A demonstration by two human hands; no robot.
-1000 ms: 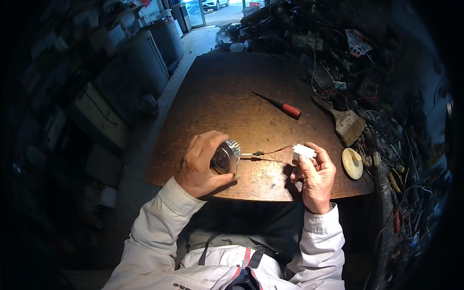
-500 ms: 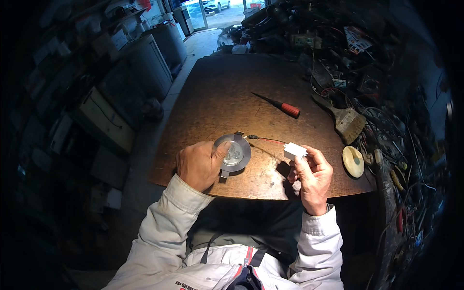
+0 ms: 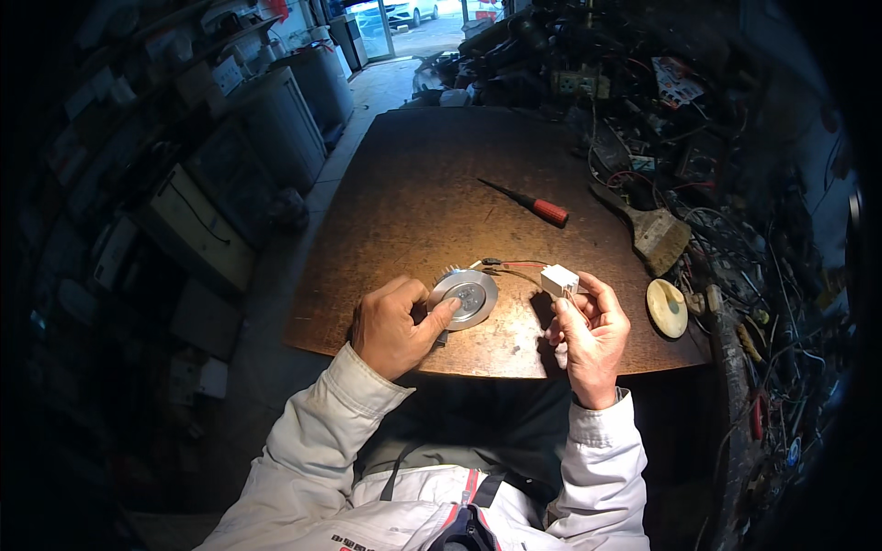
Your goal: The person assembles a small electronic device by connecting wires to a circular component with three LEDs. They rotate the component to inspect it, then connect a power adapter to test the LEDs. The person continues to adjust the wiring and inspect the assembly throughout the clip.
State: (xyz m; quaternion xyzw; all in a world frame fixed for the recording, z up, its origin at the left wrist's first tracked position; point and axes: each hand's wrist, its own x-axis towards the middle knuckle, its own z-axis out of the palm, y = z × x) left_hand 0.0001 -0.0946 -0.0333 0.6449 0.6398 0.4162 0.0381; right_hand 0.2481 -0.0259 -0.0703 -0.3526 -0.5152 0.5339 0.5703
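Observation:
My left hand (image 3: 397, 326) is closed on the rim of a round LED downlight (image 3: 477, 292), its thumb lying across the lens face. The lamp has a silver ring and several small LEDs, and it is tilted just above the wooden table. A red and black wire (image 3: 522, 265) with a small black connector (image 3: 492, 263) links it to a white box-shaped LED driver (image 3: 559, 280). My right hand (image 3: 595, 335) pinches that driver between thumb and fingers, with thin wires hanging below it. The undersides of both things are hidden.
On the brown wooden table (image 3: 432, 184) lies a pointed tool with a red handle (image 3: 549, 212). To the right are a wide paintbrush (image 3: 660, 239), a round cream-coloured disc (image 3: 667, 309) and tangled cables (image 3: 735, 248). Cabinets (image 3: 276, 110) stand at the left.
My left hand has moved right with the downlight and turned its face more upward. The driver has tilted slightly in my right hand, and the wire now bows more.

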